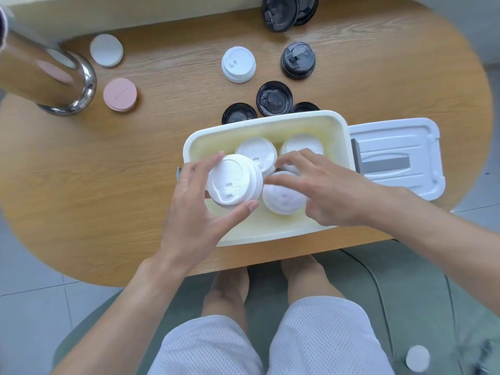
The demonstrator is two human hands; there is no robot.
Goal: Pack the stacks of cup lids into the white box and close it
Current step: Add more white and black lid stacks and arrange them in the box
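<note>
Lid stack held over the white box [266, 124].
The left hand [193, 209] gripped a round white lid stack [232, 181]; the right hand [322, 185] hovered, fingers loosely spread, above the oval wood-grain bench [135, 171].

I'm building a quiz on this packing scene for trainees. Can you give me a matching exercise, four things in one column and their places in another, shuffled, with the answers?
Things:
1. white lid stack in the left hand
2. box cover
3. pink disc
4. lone white lid stack

Places:
A. flat on the table, right of the white box
B. on the table beyond the box, left of a black lid stack
C. held over the box's left end
D. beside the shiny metal cylinder

Pairs: 1-C, 2-A, 3-D, 4-B
</note>
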